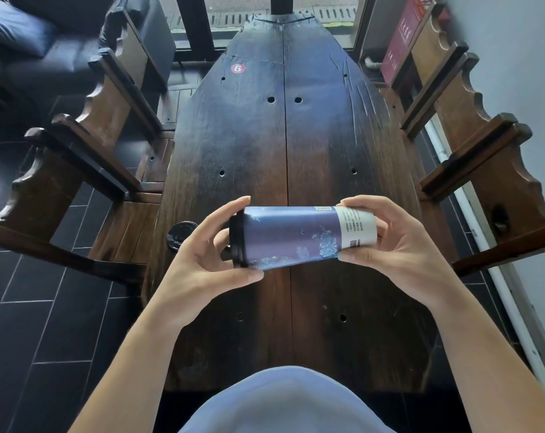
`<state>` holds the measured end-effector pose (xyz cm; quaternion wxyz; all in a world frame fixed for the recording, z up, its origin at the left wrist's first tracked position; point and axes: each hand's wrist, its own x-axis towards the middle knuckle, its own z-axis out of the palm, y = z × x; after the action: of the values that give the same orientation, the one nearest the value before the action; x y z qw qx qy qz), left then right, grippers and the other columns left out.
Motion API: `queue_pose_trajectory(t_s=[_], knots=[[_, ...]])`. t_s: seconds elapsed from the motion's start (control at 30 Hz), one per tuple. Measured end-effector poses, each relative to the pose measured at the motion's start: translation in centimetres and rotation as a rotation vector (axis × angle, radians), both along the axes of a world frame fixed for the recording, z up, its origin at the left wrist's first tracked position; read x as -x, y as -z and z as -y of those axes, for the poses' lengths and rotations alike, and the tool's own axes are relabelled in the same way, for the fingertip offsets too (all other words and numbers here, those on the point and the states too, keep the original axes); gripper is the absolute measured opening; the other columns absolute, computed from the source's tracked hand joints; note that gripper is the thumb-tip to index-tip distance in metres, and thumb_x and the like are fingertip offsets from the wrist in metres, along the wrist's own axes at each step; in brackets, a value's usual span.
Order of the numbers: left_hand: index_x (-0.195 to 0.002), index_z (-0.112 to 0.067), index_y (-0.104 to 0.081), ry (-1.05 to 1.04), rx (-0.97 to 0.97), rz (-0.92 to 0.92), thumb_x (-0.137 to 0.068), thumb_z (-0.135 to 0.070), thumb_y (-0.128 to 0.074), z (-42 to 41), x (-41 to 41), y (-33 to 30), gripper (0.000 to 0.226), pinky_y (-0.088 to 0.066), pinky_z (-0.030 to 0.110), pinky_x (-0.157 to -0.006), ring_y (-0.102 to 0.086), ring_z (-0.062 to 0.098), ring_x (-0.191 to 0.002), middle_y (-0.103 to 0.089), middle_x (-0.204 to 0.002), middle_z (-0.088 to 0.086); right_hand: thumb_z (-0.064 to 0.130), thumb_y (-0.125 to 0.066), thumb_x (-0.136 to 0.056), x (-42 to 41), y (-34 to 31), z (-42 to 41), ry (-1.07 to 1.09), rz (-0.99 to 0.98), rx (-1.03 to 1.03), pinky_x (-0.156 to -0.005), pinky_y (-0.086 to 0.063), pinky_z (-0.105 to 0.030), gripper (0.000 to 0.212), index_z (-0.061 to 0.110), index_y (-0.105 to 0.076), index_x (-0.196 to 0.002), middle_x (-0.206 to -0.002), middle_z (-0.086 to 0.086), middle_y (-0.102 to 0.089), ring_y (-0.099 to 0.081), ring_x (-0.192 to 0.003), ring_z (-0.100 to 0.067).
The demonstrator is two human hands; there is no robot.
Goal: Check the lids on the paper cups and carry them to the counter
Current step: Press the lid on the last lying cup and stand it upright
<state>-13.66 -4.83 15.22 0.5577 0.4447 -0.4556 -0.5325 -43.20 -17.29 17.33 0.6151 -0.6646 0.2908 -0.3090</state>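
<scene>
Gripping the paper cup (pixel 299 235) from both ends, held level above the near half of the dark wooden counter (pixel 283 145) and clear of its surface. Left hand (pixel 202 254) curling round the black lid (pixel 237 240), forefinger over the top of the rim and thumb under the body just behind it. Right hand (pixel 399 245) pinching the narrow white base, fingertips above, thumb below. Lying on its side, long axis running left to right across the body, lid end pointing left, base right. Sitting square between the two hands, so neither nearer than the other; lid work falling to the left, by judgement. Lid looking seated all round the visible edge, far side hidden.

Lying just left of the left hand, near the counter's left edge, a second black lid (pixel 180 234), partly hidden behind the wrist; whether a cup is sitting under it cannot be told. Flanking the counter on both sides, heavy wooden chairs (pixel 77 170), armrests crowding the path outward. Showing farther up the boards, a red number sticker (pixel 238 68).
</scene>
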Motion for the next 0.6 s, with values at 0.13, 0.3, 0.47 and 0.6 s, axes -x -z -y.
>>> queue_pose_trajectory(t_s=[0.13,0.3,0.47,0.6], knots=[[-0.152,-0.025,-0.057,-0.034,-0.012,0.010,-0.077,-0.026,-0.098,0.3,0.1,-0.5,0.086,-0.061,0.039,-0.096,-0.062,0.030,-0.132,-0.057,-0.153,0.006,0.017,-0.088,-0.076,0.3,0.1,0.1,-0.006,-0.023,0.019,-0.092,-0.059,-0.028,0.070,0.025,-0.057,-0.138,-0.128,0.011,-0.063,-0.057,-0.131,-0.021],[-0.153,-0.035,-0.056,-0.065,-0.069,-0.004,-0.073,-0.039,-0.100,0.3,0.7,-0.6,0.091,-0.063,0.054,-0.095,-0.067,0.031,-0.126,-0.064,-0.143,0.001,0.020,-0.089,-0.074,0.5,-0.3,0.3,-0.001,-0.014,0.048,-0.094,-0.060,-0.032,0.072,0.024,-0.057,-0.138,-0.130,0.011,-0.062,-0.056,-0.131,-0.021],[-0.154,-0.031,-0.056,0.014,0.062,0.029,-0.076,-0.009,-0.093,0.3,1.0,-0.7,0.089,-0.055,0.030,-0.105,-0.049,0.024,-0.148,-0.043,-0.168,0.000,0.016,-0.087,-0.074,0.7,-0.1,0.2,0.014,-0.003,0.026,-0.090,-0.060,-0.029,0.069,0.022,-0.058,-0.135,-0.128,0.010,-0.064,-0.060,-0.127,-0.022],[-0.141,-0.030,-0.067,0.001,0.089,0.066,-0.075,-0.006,-0.090,0.4,1.2,-0.7,0.074,-0.054,0.026,-0.102,-0.050,0.023,-0.146,-0.045,-0.166,0.006,0.019,-0.088,-0.074,1.0,-0.1,0.2,0.003,-0.009,0.021,-0.090,-0.060,-0.027,0.068,0.027,-0.058,-0.135,-0.129,0.011,-0.064,-0.060,-0.129,-0.021]])
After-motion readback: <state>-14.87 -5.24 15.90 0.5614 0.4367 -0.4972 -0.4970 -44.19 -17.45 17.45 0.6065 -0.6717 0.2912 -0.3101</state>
